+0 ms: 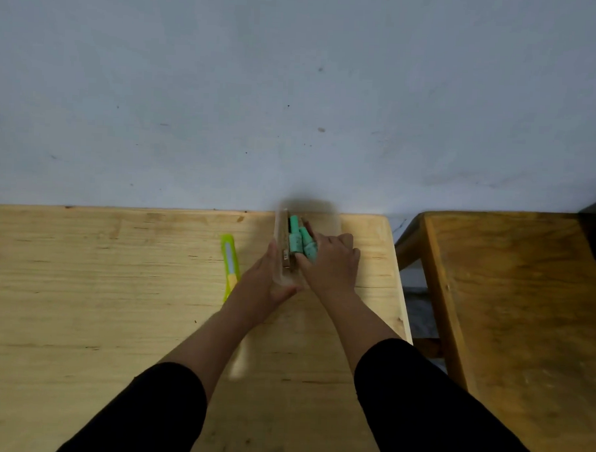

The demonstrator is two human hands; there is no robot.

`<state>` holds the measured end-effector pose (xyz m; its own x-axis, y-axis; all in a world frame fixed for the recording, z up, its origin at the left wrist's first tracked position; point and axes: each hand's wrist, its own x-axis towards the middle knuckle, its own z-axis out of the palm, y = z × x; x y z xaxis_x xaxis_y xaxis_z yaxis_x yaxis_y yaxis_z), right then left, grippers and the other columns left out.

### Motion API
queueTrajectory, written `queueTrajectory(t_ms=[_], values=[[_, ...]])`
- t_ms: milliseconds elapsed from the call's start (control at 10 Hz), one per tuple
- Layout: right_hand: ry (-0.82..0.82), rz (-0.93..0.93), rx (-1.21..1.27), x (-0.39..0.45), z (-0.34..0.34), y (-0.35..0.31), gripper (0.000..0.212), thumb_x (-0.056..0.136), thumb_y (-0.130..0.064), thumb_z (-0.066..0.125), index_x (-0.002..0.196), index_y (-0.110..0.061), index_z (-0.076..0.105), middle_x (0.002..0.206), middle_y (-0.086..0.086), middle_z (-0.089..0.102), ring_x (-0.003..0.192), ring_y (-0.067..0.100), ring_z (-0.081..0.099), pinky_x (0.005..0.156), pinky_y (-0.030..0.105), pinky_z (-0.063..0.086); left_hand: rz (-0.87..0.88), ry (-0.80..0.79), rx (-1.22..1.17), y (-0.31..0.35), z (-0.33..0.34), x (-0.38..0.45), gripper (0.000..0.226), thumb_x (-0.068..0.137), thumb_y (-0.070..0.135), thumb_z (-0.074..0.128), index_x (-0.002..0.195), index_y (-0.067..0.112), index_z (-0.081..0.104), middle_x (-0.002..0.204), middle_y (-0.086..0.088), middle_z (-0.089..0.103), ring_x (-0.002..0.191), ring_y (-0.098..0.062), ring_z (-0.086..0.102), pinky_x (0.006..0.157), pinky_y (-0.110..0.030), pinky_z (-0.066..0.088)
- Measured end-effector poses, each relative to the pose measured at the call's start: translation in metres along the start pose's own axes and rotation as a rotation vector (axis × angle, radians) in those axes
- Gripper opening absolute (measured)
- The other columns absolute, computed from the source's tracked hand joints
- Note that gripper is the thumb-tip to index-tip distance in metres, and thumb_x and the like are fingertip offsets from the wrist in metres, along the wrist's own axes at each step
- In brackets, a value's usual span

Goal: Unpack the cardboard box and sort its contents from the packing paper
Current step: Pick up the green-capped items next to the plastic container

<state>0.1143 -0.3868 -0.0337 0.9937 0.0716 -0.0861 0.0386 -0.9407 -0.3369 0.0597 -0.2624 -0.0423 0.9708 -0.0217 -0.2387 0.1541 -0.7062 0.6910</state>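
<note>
A small cardboard box (283,239) sits blurred near the far edge of the light wooden table (116,286). Two teal, speckled, bottle-shaped items (297,241) stick out of it. My left hand (270,276) lies against the box's left side, fingers straight along the wall and thumb under its near end. My right hand (332,261) reaches in from the right, its fingers curled around the teal items. No packing paper shows.
A yellow-green utility knife (230,265) lies on the table just left of my left hand. A darker wooden table (507,320) stands to the right across a narrow gap. A pale wall (295,89) rises directly behind the table's far edge.
</note>
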Motion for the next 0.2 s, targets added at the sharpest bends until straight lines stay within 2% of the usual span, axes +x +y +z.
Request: queueTrajectory(t_ms=[100, 200], values=[[0.013, 0.007, 0.083, -0.004, -0.010, 0.002, 0.044, 0.085, -0.035, 0.054, 0.123, -0.013, 0.054, 0.116, 0.008, 0.062, 0.114, 0.026, 0.043, 0.088, 0.038, 0.036, -0.009, 0.009, 0.038, 0.002, -0.005, -0.002, 0.095, 0.082, 0.042, 0.064, 0.148, 0.011, 0.003, 0.150, -0.010, 0.032, 0.134, -0.023, 0.035, 0.103, -0.028, 0.032], [0.082, 0.056, 0.276, -0.034, -0.020, 0.005, 0.039, 0.087, -0.026, 0.054, 0.123, -0.012, 0.056, 0.112, 0.008, 0.063, 0.106, 0.023, 0.049, 0.086, 0.032, 0.040, 0.016, 0.052, 0.012, -0.003, -0.008, -0.023, 0.078, 0.084, 0.033, 0.064, 0.145, 0.011, 0.022, 0.146, -0.007, 0.039, 0.133, -0.021, 0.038, 0.105, -0.023, 0.028]])
